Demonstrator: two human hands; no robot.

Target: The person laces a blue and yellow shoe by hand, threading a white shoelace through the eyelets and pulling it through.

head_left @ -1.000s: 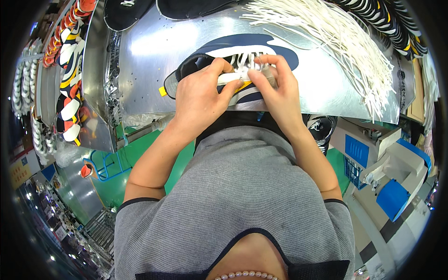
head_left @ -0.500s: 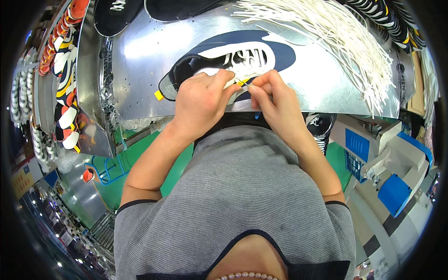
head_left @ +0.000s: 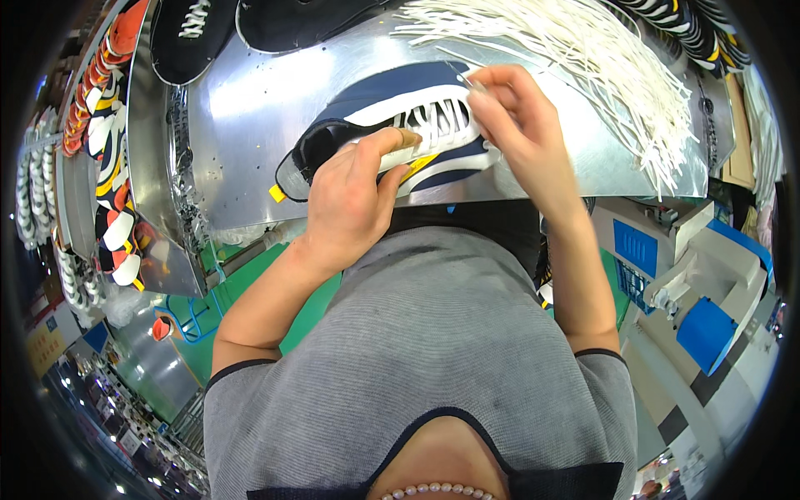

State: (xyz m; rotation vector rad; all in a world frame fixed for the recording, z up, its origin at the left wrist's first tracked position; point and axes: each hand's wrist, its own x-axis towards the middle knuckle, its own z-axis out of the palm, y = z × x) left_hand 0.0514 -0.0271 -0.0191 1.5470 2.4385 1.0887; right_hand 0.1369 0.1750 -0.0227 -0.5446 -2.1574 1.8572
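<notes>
A navy, white and yellow shoe upper (head_left: 396, 90) lies on the metal table, its toe to the right and its heel to the left. White lace (head_left: 442, 123) runs in zigzags across its eyelets. My left hand (head_left: 354, 187) is closed on the near side of the upper, thumb and forefinger pinching the eyelet edge. Over the toe, my right hand (head_left: 521, 125) is closed, holding a thin, needle-like tool (head_left: 461, 77) between thumb and forefinger. The tool's tip is too small to make out.
A pile of loose white laces (head_left: 583, 75) covers the far right of the metal table (head_left: 250, 167). Two dark shoe uppers (head_left: 187, 37) lie at the far left. Stacked orange and white uppers (head_left: 117, 167) stand past the left edge. A grey-and-blue machine (head_left: 692, 292) is at the right.
My right hand has moved away from my left hand, up and to the right over the toe. The upper has shifted slightly down and left. My left hand stays on it.
</notes>
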